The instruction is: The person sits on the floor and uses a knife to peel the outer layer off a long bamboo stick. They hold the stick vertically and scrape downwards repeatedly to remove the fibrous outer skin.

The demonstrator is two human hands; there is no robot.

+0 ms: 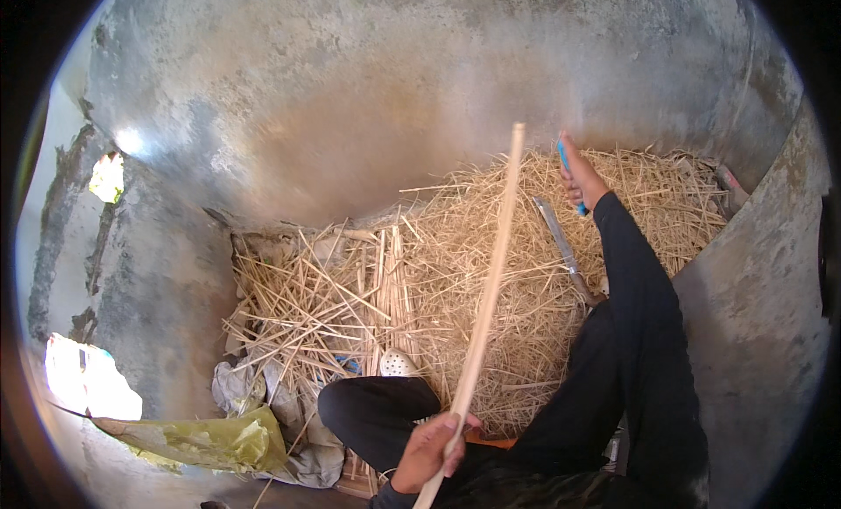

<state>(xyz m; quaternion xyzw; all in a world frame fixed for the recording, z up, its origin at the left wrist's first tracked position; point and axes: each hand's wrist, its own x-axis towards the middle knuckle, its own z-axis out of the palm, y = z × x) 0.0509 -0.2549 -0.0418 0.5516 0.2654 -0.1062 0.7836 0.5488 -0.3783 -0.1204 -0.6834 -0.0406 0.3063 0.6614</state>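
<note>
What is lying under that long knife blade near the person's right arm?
The blade rests on a heap of dry straw, its lower end beside the right sleeve. Whatever lies under the straw is covered.

The person's left hand point(431, 452) sits low near the knee, fingers curled shut around something thin, knuckles turned outward. The right arm, in a dark sleeve, stretches far forward and up, elbow nearly straight. The right hand point(578, 178) at its end is closed in a fist, thumb side up.

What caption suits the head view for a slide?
Left hand holds a long pale wooden stick; right hand grasps a blue-handled tool over straw.
</note>
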